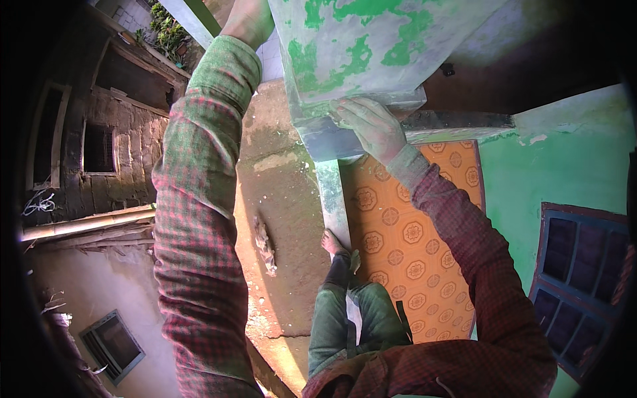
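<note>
Two checkered sleeves [199,192] reach toward a square pillar [365,56] coated in pale, chalky paint with flaking green patches. The pillar rises between the two hands, directly beyond the right hand [371,126], which touches the rim at its base. That hand is partly curled, fingers close together and bent at the pillar's lower edge; whether anything is tucked beneath them cannot be told. The left hand [252,21], raised to the pillar's left side, is cut off by the frame, leaving its fingers and any grip unseen. Below the right hand, a bare foot [330,241] rests on a narrow whitish ledge [332,192]. To that hand's lower right spreads an orange mat [434,249] with rounded medallions, and farther right stands a green wall [507,176] with a blue-framed window [580,285]. Well left of the left hand is a weathered plank wall [136,146].
</note>
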The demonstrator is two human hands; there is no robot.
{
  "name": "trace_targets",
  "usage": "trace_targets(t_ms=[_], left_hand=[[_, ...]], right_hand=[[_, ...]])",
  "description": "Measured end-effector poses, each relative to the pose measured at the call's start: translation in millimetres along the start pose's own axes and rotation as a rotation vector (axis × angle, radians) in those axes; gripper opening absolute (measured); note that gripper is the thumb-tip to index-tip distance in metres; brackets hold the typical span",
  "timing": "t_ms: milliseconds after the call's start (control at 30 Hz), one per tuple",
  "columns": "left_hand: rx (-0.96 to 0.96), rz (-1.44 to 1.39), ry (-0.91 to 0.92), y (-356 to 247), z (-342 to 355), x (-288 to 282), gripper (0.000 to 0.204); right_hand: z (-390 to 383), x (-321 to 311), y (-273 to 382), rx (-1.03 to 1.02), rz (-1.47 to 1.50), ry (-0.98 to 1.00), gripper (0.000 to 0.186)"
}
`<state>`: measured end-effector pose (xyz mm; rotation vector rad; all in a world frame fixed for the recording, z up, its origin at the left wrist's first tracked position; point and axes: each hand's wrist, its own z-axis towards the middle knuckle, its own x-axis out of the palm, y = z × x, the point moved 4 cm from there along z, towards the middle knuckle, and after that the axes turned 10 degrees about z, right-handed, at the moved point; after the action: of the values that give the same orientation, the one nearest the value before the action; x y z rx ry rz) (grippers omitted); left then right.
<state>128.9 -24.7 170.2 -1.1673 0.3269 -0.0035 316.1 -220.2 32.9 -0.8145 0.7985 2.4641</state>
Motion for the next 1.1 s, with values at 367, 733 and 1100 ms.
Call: trace_targets(t_ms=[367,733,1100], left_hand=[[-0.314,0.267,0.105,107.6,-137.8,30.4,0.071],[-0.420,0.387,0.207,108.9,-131.9,28.6,0.075],[-0.223,0.460,0.020,97.8,-5.3,-17.1,0.069]], right_hand=[[-0.4,-24.9,-6.1,0.003,-0.251,0.142,0.039],[1.0,-17.6,-16.9,-0.064,-0.142,0.091,0.038],[14.5,-8.0,-19.3,-0.083,0.056,0.200,0.039]])
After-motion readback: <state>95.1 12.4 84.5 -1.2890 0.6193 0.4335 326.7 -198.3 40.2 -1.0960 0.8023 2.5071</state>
